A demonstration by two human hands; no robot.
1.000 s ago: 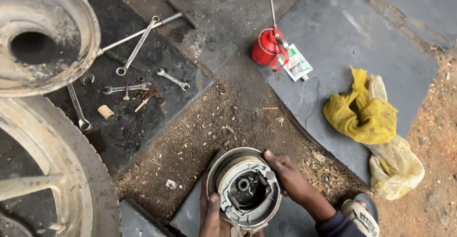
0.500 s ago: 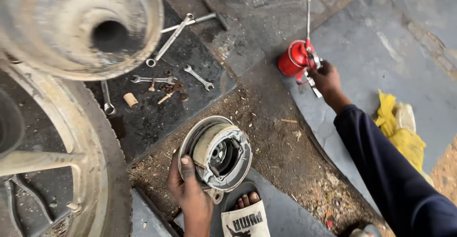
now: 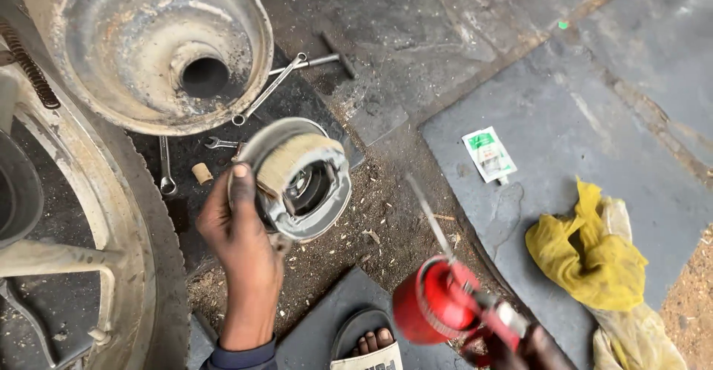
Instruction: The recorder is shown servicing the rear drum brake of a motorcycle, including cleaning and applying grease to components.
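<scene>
My left hand [image 3: 241,240] grips a round grey brake plate with brake shoes [image 3: 301,177], lifted and tilted above the dirt. At the bottom right, my right hand [image 3: 531,348] holds a red oil can [image 3: 434,310] by its handle. The can's thin metal spout [image 3: 431,218] points up toward the brake plate without touching it. Only part of the right hand shows at the frame's bottom edge.
A large metal wheel hub [image 3: 160,47] and a wheel rim with tyre [image 3: 111,221] fill the left. Several spanners [image 3: 271,88] lie on a black mat. A small green-white sachet [image 3: 489,154] and a yellow rag [image 3: 590,255] lie to the right. A sandalled foot [image 3: 368,344] is below.
My right hand picked the red oil can off the ground and brought it near. My left hand raised the brake plate and tilted it. The view shifted toward the hub.
</scene>
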